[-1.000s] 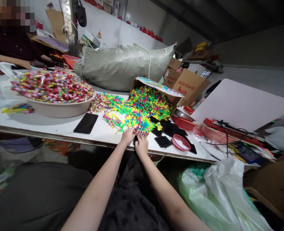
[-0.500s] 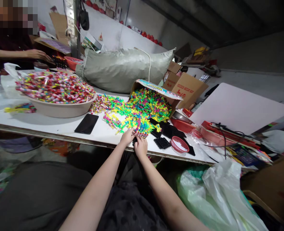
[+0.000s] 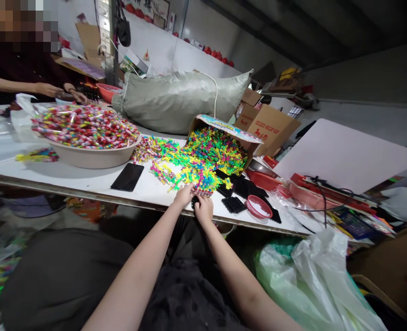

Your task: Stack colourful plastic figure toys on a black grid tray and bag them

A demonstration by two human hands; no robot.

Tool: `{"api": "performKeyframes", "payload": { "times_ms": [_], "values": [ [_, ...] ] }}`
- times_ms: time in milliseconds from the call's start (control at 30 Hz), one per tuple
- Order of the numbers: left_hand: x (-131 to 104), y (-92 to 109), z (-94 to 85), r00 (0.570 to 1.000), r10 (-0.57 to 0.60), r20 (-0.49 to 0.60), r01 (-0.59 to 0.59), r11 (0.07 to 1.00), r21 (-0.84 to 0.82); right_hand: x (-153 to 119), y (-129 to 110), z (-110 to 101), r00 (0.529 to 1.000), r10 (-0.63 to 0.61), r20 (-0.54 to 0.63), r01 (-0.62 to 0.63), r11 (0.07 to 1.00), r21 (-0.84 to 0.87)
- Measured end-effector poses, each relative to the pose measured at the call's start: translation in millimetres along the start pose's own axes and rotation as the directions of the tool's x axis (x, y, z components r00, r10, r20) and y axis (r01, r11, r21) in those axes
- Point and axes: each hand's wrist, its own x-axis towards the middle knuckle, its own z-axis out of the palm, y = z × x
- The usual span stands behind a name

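At the table's front edge my left hand (image 3: 185, 196) and my right hand (image 3: 203, 209) are close together, fingers curled around a small black grid tray (image 3: 195, 200). A row of small striped tubes (image 3: 202, 192) stands at the tray's far side, by my fingertips. My left hand grips the tray's left side; the right fingers are bent over it, partly hiding what they pinch. Just beyond lies a loose heap of small yellow, green, blue and pink plastic pieces (image 3: 198, 177), spilling from a tipped cardboard box (image 3: 220, 123).
Black grid trays (image 3: 233, 205) and a red basket (image 3: 259, 207) lie to the right. Left are a black phone (image 3: 128, 177) and a wide basin (image 3: 96, 157) heaped with striped tubes. A large grey sack (image 3: 175, 99) lies behind; another person's hands (image 3: 75, 94) work at far left.
The view has shifted slightly. My hands stay at the tray, the right fingers barely moved. The other person's hands have come together at the far left.
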Motion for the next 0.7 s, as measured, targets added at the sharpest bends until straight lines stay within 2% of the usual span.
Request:
{"api": "performKeyframes", "payload": {
  "times_ms": [333, 700],
  "values": [
    [-1.3, 2.5, 0.0, 1.0, 0.011, -0.018, -0.01, 0.998, 0.069, -1.4, 2.4, 2.9, 0.999, -0.029, -0.015, 0.028, 0.999, -0.022],
    [-3.6, 5.8, -1.8, 1.0, 0.021, -0.024, -0.02, 0.999, 0.041, -3.2, 4.0, 6.6, 0.998, -0.05, -0.037, 0.048, 0.998, -0.047]
  ]
}}
